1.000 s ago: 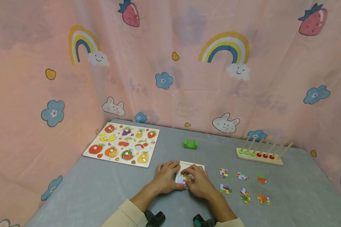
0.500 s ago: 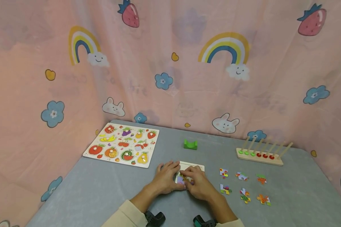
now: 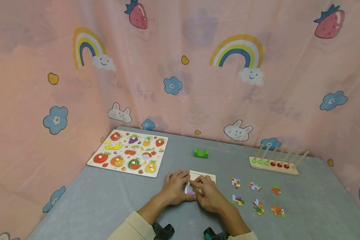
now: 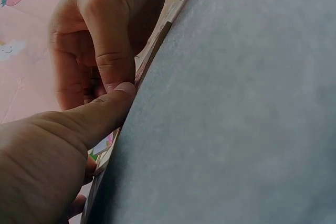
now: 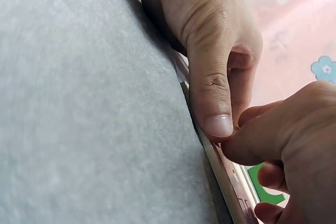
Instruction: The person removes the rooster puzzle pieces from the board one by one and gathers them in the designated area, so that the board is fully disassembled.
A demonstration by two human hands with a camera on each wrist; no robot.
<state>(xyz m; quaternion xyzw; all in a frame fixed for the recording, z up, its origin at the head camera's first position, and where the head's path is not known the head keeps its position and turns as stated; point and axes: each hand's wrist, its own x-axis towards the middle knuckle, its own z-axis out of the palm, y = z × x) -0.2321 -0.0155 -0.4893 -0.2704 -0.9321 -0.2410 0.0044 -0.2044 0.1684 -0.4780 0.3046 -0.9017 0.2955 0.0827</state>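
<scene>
A small pale wooden jigsaw tray (image 3: 195,175) lies on the grey table in the head view, between both hands. My left hand (image 3: 174,189) holds its left side, the thumb along the near edge. Lilac and yellow puzzle pieces (image 3: 190,190) show in the tray's near part. My right hand (image 3: 211,195) leans over the tray with curled fingers, thumb and fingertips pinching a piece down there; the piece is mostly hidden. In the right wrist view the left thumb (image 5: 218,124) touches the right hand's fingertip above the tray edge (image 5: 210,153).
Several loose jigsaw pieces (image 3: 255,186) lie in two rows to the right. A fruit knob puzzle board (image 3: 123,165) lies at the back left. Behind the tray stands a green block (image 3: 201,153), and a peg stand with beads (image 3: 273,169) is at the back right.
My right fingers have lowered and closed in over the tray, and the piece beneath them has moved a little. My left hand has stayed in place.
</scene>
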